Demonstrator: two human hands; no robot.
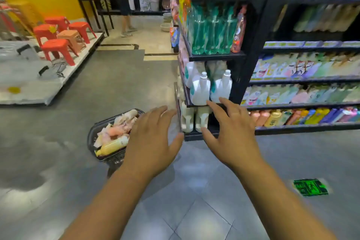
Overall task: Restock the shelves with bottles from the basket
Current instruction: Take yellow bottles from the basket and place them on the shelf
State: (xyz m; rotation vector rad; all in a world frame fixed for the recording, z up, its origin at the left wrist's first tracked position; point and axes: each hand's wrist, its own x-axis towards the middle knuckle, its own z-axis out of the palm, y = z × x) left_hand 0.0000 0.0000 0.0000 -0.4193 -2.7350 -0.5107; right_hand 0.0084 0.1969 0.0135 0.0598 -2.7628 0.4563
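One black basket (90,136) sits on the grey floor (97,84) at the foot of the shelves (218,55), heaped with pink and cream bottles (116,130) too jumbled to count. One yellow bottle (114,145) lies flat on top, its long axis running lower left to upper right. A person's two hands reach forward, left hand (152,138) and right hand (231,128) both spread, holding nothing. Two white jugs (200,91) front the shelf beyond
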